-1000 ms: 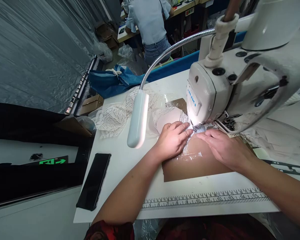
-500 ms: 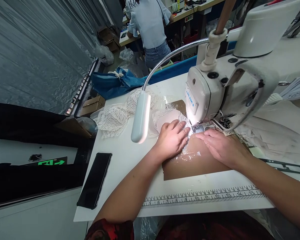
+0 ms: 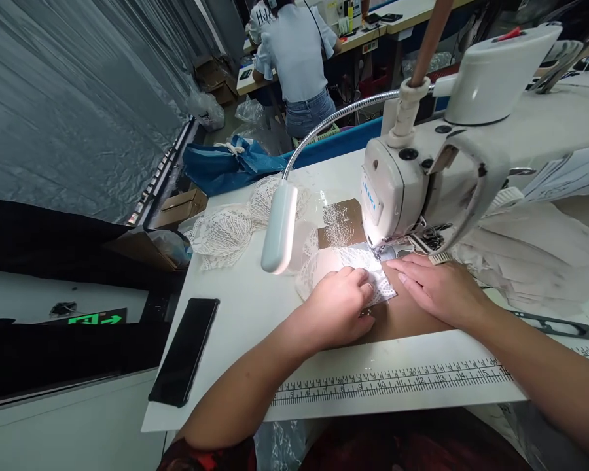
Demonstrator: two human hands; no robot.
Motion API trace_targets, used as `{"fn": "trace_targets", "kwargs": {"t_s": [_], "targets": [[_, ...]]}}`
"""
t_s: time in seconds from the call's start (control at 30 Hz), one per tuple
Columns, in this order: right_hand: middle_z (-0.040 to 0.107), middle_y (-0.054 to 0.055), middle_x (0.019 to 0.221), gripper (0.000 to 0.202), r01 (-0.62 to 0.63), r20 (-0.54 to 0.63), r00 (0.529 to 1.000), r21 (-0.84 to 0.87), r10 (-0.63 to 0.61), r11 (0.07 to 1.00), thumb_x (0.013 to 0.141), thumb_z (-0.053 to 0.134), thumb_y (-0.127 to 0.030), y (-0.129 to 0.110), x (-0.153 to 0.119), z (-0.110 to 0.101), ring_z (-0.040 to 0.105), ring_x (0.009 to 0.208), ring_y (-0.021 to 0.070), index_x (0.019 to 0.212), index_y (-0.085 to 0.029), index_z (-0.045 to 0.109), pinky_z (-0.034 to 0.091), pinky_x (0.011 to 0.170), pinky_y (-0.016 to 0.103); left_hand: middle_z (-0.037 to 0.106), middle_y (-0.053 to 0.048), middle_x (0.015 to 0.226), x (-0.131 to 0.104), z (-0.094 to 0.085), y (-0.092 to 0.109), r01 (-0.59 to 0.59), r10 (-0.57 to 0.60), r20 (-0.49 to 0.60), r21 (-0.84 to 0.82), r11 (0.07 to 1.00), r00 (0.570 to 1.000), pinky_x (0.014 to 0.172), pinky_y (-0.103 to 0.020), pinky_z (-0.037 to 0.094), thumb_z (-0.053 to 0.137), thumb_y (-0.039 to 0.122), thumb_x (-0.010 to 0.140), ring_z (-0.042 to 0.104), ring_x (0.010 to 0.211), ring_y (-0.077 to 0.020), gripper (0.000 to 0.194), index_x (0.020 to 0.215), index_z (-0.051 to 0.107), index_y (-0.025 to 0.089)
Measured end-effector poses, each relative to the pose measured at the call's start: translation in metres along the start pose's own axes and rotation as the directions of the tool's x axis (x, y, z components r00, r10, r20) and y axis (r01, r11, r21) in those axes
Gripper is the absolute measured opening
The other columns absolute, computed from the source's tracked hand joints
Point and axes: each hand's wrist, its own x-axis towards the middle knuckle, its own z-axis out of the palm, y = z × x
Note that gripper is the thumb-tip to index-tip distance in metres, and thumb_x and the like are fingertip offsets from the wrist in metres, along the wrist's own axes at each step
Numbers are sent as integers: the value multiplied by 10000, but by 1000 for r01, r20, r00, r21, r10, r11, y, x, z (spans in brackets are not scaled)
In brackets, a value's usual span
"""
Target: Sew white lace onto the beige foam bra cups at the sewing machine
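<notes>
**Where lace cloth (image 3: 381, 286) meets sewing machine (image 3: 390, 190), left hand (image 3: 341, 304) and right hand (image 3: 436, 288) rest close**

As I watch through the head camera, the lace cloth lies right of the frame's centre, its upper edge reaching the foot of the sewing machine. The left hand sits on it with fingers curled; I cannot tell whether they pinch the cloth. Just beyond those knuckles I see a pale pink cup (image 3: 325, 265), edged with lace. The right hand is palm down, its fingers stretched out and close together, on a brown sheet (image 3: 417, 320), fingertips just beside the lace.

Left of the machine, a lamp (image 3: 279, 229) on a bent neck hangs over the worktop (image 3: 235, 294), and white lace pieces (image 3: 220, 235) lie behind it. I have a phone (image 3: 184, 353) at lower left, a ruler strip (image 3: 383, 381) along the near edge and pale fabric (image 3: 530, 252) heaped at right. Up top, a co-worker (image 3: 299, 72) sits facing away.
</notes>
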Motion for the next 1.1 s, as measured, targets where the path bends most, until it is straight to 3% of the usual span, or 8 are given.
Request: {"fn": "trace_targets", "kwargs": {"t_s": [0.13, 0.27, 0.4, 0.5, 0.6, 0.73, 0.93, 1.1], "targets": [[737, 47, 963, 341, 9, 18, 1000, 81, -11, 997, 912, 439, -210, 1, -2, -1, 646, 750, 191, 1130, -262, 697, 443, 605, 292, 653, -87, 936, 6, 13, -6, 12, -19, -83, -84, 996, 996, 776, -312, 498, 394, 158, 950, 590, 865, -196, 273, 835, 641, 137], [731, 66, 1061, 343, 45, 21, 999, 163, -49, 986, 912, 464, -204, 1, -2, -1, 680, 841, 210, 1183, -244, 670, 495, 663, 311, 653, -55, 851, 9, 8, -17, 11, -52, -120, -316, 949, 991, 781, -304, 498, 443, 185, 942, 592, 829, -179, 199, 836, 609, 159], [707, 85, 1120, 357, 65, 20, 997, 203, -70, 977, 892, 492, -174, -3, 2, 2, 684, 858, 205, 1217, -205, 638, 509, 656, 299, 631, -38, 795, 10, 0, -23, 44, -83, -71, -436, 899, 994, 711, -291, 484, 403, 202, 942, 567, 743, -163, 227, 807, 582, 169], [711, 53, 999, 273, 83, 52, 993, 285, -102, 955, 901, 478, -163, -6, 6, 4, 665, 813, 178, 1073, -216, 684, 489, 658, 279, 628, -38, 811, 9, -1, -24, 34, -66, -55, -453, 891, 996, 719, -296, 481, 432, 260, 939, 568, 766, -171, 200, 830, 575, 173], [692, 35, 868, 228, 67, 65, 993, 360, -96, 931, 932, 467, -208, -6, 9, 4, 635, 756, 159, 908, -216, 694, 458, 650, 270, 632, -60, 914, 7, 2, -23, 0, -22, -51, -390, 921, 998, 730, -321, 490, 670, 388, 808, 572, 847, -210, 261, 914, 570, 171], [677, 34, 816, 305, 32, 96, 992, 447, -83, 894, 975, 434, -291, -4, 8, 3, 620, 739, 155, 804, -206, 673, 445, 655, 273, 659, -77, 968, 7, 8, -25, -63, 15, -132, -364, 929, 991, 857, -343, 491, 569, 238, 876, 593, 935, -208, 72, 878, 586, 168], [695, 53, 1048, 271, 1, 66, 997, 412, -31, 911, 900, 490, -179, -5, 7, 6, 651, 808, 154, 1120, -201, 647, 482, 671, 275, 661, -47, 830, 11, 6, -35, -135, 70, -143, -517, 845, 987, 850, -297, 492, 390, 280, 985, 608, 794, -149, 342, 695, 536, 173], [690, 29, 931, 248, 25, 55, 997, 458, -56, 889, 883, 485, -129, -9, 11, 7, 637, 771, 139, 1020, -212, 674, 454, 634, 248, 653, -45, 816, 12, 4, -35, -128, 75, -131, -472, 872, 989, 882, -308, 485, 352, 288, 998, 601, 791, -152, 375, 699, 548, 173]]}}
